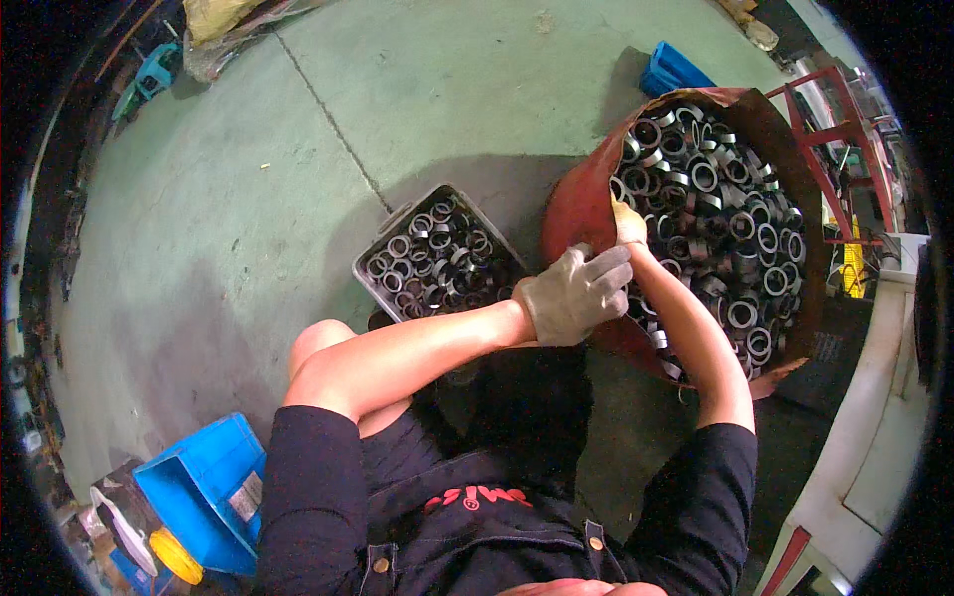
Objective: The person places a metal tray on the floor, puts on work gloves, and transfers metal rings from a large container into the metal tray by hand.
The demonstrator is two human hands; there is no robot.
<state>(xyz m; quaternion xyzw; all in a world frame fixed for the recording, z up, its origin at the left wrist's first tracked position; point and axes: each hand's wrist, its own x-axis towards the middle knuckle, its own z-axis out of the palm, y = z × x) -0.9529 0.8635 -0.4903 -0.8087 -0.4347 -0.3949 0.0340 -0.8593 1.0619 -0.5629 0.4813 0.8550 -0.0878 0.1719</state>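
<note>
A large rust-red drum (586, 204) at the right is heaped with dark and shiny metal rings (740, 226). My left hand (576, 296), in a grey-beige work glove, reaches across to the drum's near left side. Its fingers are stretched out at the rim, with nothing visible in them. Just inside the same rim is my right hand (628, 226), in a pale glove, close to the rings. Its fingers are mostly hidden, so I cannot see whether they hold anything. Left of the drum, a grey plastic crate (371, 266) contains more metal rings (422, 248), partly behind my left forearm.
A blue bin (199, 487) lies at the lower left beside a yellow round object (176, 556). Behind the drum is a smaller blue bin (676, 68). A red metal frame (835, 134) and a pale cabinet (865, 387) border the right side. The floor (248, 189) is green.
</note>
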